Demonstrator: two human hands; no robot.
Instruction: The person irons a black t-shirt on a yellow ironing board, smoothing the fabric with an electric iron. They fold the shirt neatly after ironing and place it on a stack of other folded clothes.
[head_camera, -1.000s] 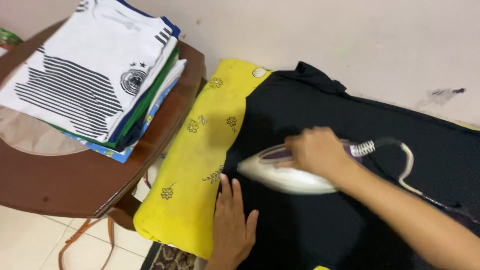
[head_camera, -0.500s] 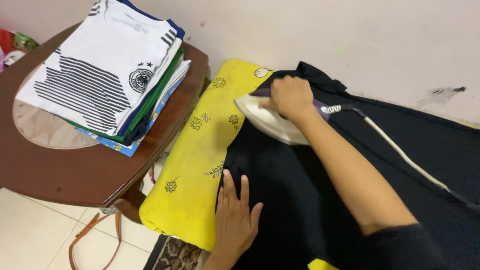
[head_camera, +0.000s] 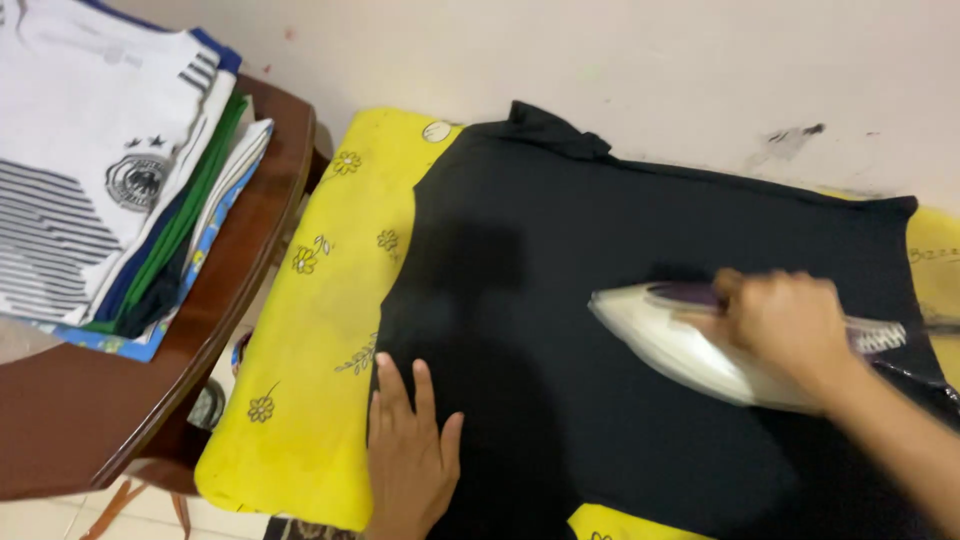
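Note:
A black garment lies spread flat over a yellow flowered cloth. My right hand grips the handle of a white and purple iron, whose soleplate rests on the garment right of centre, tip pointing left. My left hand lies flat, fingers apart, pressing the garment's near left edge.
A stack of folded shirts, a white striped one on top, sits on a brown round wooden table at left. A pale wall with scuff marks runs behind the ironing surface. The iron's cord trails off to the right.
My right hand slid the iron from the garment's top left, near the collar, back to the right. My left hand stayed pressed on the near edge. The camera view shifted.

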